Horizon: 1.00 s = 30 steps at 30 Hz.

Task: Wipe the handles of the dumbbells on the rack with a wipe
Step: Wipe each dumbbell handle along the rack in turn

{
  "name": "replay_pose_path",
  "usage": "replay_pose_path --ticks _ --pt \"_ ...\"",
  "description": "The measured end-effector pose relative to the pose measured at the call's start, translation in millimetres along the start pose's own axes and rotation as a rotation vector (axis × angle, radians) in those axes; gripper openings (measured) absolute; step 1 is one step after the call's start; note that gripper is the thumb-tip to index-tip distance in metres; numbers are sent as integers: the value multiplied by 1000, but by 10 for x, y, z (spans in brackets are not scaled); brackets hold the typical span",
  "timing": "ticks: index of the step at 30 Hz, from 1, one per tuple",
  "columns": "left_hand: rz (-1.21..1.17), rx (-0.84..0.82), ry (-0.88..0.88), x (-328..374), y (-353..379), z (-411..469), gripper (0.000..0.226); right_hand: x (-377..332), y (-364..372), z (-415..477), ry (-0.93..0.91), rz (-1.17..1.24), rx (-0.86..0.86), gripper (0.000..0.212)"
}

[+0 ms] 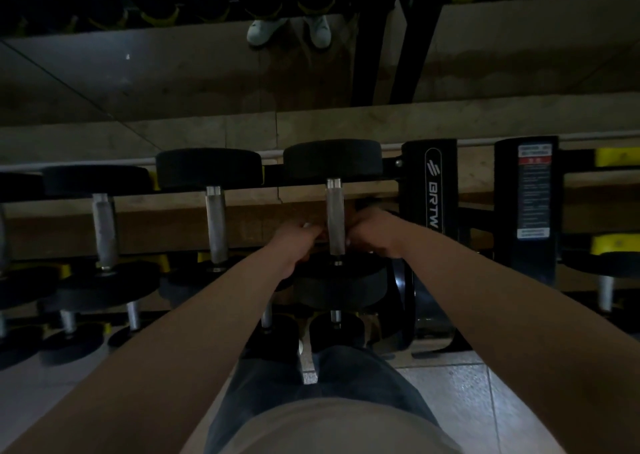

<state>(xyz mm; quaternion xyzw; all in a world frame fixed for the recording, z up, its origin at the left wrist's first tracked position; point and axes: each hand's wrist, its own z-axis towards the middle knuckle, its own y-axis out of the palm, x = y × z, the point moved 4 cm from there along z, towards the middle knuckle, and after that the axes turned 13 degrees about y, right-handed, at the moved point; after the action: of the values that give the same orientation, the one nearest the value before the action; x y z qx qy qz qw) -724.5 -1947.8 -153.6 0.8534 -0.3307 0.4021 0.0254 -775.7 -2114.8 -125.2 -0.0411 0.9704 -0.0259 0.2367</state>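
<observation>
The rightmost dumbbell on the rack's top tier has a knurled silver handle [335, 211] between black round heads. My left hand [294, 242] is curled just left of that handle and my right hand [372, 235] is curled just right of it, both at its near end. A small pale bit of the wipe [307, 225] shows at my left fingertips. The wipe seems to pass behind the handle between both hands, but the dim light hides most of it.
Two more dumbbells with silver handles [215, 221] [104, 228] lie to the left on the same tier. Lower tiers hold further dumbbells [341, 280]. A black rack upright [433, 190] and a labelled post [533, 190] stand to the right. A mirror behind reflects white shoes [266, 29].
</observation>
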Motion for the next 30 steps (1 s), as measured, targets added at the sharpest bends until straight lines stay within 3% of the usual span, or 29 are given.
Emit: replay_pose_path --ticks 3,5,7,10,12,14,16,18,21,24,26,30 --pt "-8 9 -23 37 -31 -24 25 -243 -102 75 -22 619 -11 25" --pt "-25 10 -38 12 -54 -5 32 -321 -104 83 -40 756 -32 23" --pt "-44 9 -35 16 -62 -25 30 -232 -31 -17 -42 623 -72 21" --pt "-47 1 -24 -5 -45 -32 39 34 24 -151 0 -76 10 13" --pt "-47 0 -17 2 -29 -51 37 74 15 -166 18 -240 31 10" --pt "-43 -4 -15 21 -28 -76 40 -31 -17 -131 -23 -86 70 14" --pt "-27 -2 -16 40 -37 -84 42 -129 -62 -76 -28 349 82 17" --pt "-31 6 -17 72 -40 -106 40 -186 -86 -34 -52 551 109 17" --pt "-71 27 -26 105 -15 -125 34 -70 -15 -142 -90 149 186 17" --pt "-126 12 -19 166 28 -196 31 143 68 -201 3 -201 198 14" --pt "-146 8 -22 187 29 -238 37 123 -22 -239 9 -161 284 12" --pt "-265 42 -32 230 -49 -348 24 -58 -110 -443 -69 -3 425 20"
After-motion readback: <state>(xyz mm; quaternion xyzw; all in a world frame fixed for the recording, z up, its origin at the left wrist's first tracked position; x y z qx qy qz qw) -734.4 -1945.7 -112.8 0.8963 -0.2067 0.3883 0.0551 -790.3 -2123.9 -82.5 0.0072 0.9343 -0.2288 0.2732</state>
